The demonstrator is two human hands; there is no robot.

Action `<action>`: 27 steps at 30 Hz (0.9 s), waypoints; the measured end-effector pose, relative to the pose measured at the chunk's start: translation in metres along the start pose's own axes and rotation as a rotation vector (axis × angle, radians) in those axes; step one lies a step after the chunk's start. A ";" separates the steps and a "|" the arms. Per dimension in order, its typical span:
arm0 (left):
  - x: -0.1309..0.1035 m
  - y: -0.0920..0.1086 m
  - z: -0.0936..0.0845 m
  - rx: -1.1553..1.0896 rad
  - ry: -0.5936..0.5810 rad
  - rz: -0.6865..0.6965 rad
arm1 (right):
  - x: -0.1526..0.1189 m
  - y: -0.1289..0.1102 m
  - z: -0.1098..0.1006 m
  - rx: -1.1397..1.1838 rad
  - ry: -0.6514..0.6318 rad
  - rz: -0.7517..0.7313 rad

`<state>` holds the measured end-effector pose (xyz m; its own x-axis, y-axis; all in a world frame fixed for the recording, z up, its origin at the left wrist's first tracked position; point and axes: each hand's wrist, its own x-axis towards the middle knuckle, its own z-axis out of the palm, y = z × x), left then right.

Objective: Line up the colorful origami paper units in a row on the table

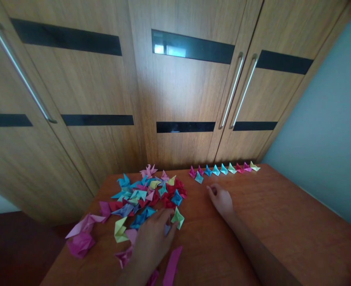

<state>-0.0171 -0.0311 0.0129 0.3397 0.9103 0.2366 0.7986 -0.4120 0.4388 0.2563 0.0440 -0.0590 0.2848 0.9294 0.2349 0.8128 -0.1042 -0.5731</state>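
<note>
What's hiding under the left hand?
A bit of bluish paper peeks out from under the left hand, and a light green folded piece shows right beside it. Anything else the hand covers is hidden, so I can't tell.

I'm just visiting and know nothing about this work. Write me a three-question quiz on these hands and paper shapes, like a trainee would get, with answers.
1. True or false: the left hand is at the heap of folded paper.

2. What colour is the lone shape in front of the row?
A) red
B) blue-green
C) yellow

3. Fill in the gap: the ____ hand is nearer the row.

Key:
1. True.
2. B.
3. Right: the right hand is just in front of it.
</note>
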 end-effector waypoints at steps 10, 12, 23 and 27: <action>0.000 0.006 0.018 0.135 -0.187 0.020 | -0.005 0.039 -0.015 0.393 0.045 -0.025; 0.001 0.006 0.018 0.132 -0.188 0.022 | -0.003 0.038 -0.013 0.427 0.040 -0.034; 0.009 0.016 0.018 -0.056 -0.047 0.136 | -0.002 0.034 -0.015 0.357 -0.031 -0.052; 0.044 0.048 0.020 0.033 -0.093 0.229 | -0.001 0.034 -0.018 0.298 -0.045 -0.040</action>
<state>0.0458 -0.0101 0.0268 0.5563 0.7940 0.2451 0.7110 -0.6075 0.3540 0.2927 0.0336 -0.0648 0.2277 0.9460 0.2306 0.6361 0.0348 -0.7708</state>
